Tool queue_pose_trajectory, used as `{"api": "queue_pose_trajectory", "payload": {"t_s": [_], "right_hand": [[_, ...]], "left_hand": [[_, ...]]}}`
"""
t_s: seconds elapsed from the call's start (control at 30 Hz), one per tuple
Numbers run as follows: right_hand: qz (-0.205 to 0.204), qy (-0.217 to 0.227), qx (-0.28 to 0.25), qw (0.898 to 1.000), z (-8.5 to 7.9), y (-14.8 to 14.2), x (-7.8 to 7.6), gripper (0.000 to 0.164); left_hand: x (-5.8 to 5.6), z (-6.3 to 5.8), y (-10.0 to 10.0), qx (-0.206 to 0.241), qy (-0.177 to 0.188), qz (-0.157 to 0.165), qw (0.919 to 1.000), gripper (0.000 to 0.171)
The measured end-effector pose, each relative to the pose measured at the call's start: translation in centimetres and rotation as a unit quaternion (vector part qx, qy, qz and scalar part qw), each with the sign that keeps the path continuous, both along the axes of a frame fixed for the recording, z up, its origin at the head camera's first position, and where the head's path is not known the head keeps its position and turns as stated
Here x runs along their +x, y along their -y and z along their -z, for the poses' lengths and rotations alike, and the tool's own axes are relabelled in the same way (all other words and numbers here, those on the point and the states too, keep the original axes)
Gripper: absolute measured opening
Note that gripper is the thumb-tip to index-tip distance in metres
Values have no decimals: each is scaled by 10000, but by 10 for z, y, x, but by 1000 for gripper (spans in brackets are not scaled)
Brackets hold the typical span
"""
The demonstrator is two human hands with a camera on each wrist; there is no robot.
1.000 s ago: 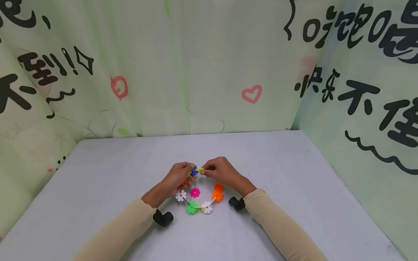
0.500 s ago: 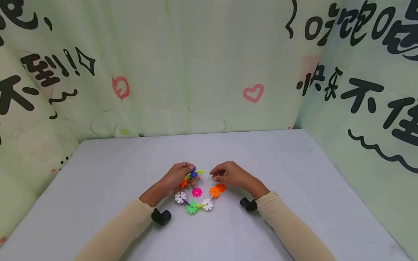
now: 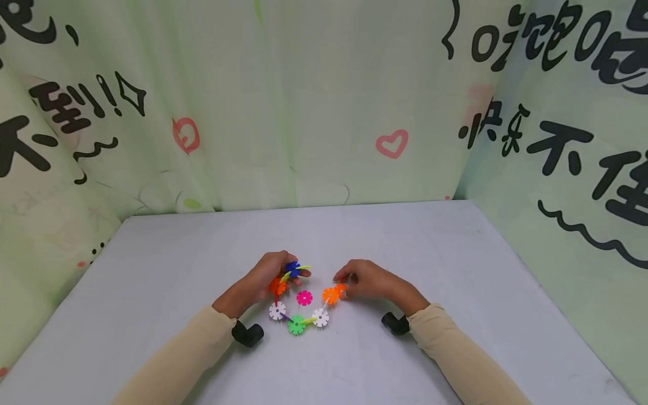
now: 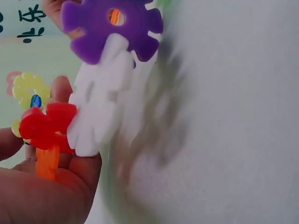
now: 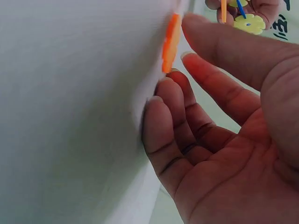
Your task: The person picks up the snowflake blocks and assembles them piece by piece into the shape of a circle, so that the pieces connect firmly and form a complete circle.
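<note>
A curved chain of notched plastic snowflake discs lies mostly on the table in the head view. My left hand (image 3: pixel 264 277) grips its upper left end, near a blue disc (image 3: pixel 292 268) and an orange disc (image 3: pixel 278 286). Close up in the left wrist view are a purple disc (image 4: pixel 84 23), a white disc (image 4: pixel 96 107) and a red disc (image 4: pixel 42 128). A green disc (image 3: pixel 296 325) sits at the chain's bottom. My right hand (image 3: pixel 373 281) has its loosely bent fingers at an orange disc (image 5: pixel 171 44) by the chain's right end, thumb tip right at its edge.
A pink disc (image 3: pixel 304 298) lies inside the curve of the chain. The white-covered table (image 3: pixel 202 247) stretches around the hands, with a printed curtain (image 3: pixel 304 112) behind it. A black wrist camera (image 3: pixel 248 334) juts from the left sleeve, and another black camera (image 3: pixel 395 324) from the right.
The right hand let go of the yellow disc by the blue one, drew back right and came down to the orange discs. The left hand shifted slightly left with the chain.
</note>
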State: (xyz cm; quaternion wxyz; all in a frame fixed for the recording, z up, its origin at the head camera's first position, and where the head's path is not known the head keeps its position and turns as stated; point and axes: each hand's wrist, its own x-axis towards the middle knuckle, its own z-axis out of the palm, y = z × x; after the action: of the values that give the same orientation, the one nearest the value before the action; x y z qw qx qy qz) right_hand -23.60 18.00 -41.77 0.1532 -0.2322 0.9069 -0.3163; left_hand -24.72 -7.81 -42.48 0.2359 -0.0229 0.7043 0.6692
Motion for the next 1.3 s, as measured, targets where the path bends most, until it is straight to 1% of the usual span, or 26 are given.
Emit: {"api": "queue_pose_trajectory", "payload": {"t_s": [0.07,0.17,0.3,0.33,0.5,0.57,0.63,0.77,0.83,1.03,1.2,1.3], "right_hand": [[-68,68,42,9999,1,2,0,27],[-114,46,123,9998,2,3,0,23],[-143,-22,136,9998,2,6,-1,21],[-147,-5,129,9998,2,6,-1,22],[-141,68,109,9998,0,8,-3,27],[-176,39,114,9998,-1,7,-4,25],[-258,2,81,9996,-2,6,-4,23],[-413,-24,-9,9991,-3,5,-6,19],[-459,-60,-30,9989,-4,4,-8,21],[-301,-192,-89,9993,-6,4,-11,22],[-145,-305,-369,9987,-5,6,-13,19],[-101,-427,-468,9979,-5,9,-13,20]], "left_hand": [[1,0,1,98,49,-58,9999,34],[2,-1,1,162,37,-91,9998,41],[3,-1,3,186,16,-26,9998,45],[2,-1,3,145,25,-9,9999,45],[1,4,1,-351,-209,81,9991,47],[2,4,0,-423,-285,77,9987,45],[3,4,-2,-356,-252,36,9990,42],[4,5,-3,-150,-138,-41,9998,43],[5,5,-4,-81,-92,-70,9999,44],[5,5,-6,-52,-98,-75,9999,45],[6,4,-8,-82,-133,-76,9998,44],[7,4,-8,-108,-96,-91,9999,42]]}}
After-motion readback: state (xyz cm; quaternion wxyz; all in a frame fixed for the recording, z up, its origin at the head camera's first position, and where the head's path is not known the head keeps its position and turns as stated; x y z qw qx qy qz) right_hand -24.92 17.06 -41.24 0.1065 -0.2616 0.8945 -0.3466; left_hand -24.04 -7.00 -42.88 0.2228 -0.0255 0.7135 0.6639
